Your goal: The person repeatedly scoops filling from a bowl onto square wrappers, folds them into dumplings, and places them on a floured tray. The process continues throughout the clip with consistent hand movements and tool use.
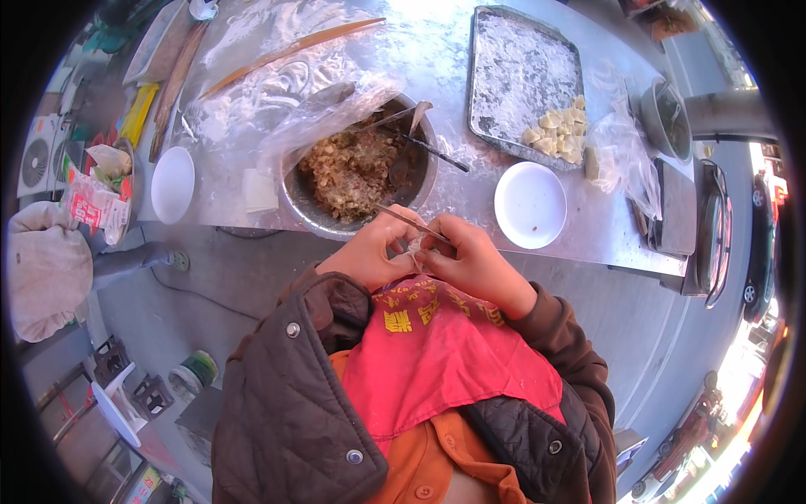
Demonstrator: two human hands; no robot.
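My left hand (pixel 371 249) and my right hand (pixel 466 255) meet at the table's near edge, pinching a small folded dough wrapper (pixel 415 247) between them. A thin flat stick (pixel 410 223) lies across my fingers, its right end in my right hand. Just beyond is a metal bowl (pixel 315 228) of minced filling (pixel 349 170), partly covered by clear plastic, with a spoon and a dark twisted rod in it. Square wrappers (pixel 259 190) lie left of the bowl. Folded dumplings (pixel 559 133) sit in the near right corner of a floured tray (pixel 522 75).
A white plate (pixel 531 205) lies right of the bowl, a white bowl (pixel 173 184) at the left. A wooden rolling pin (pixel 296 50) rests on the floured tabletop. Plastic bags (pixel 620 157) and a metal pot (pixel 667 120) stand right. A trash bin with packaging (pixel 94 195) is beyond the left edge.
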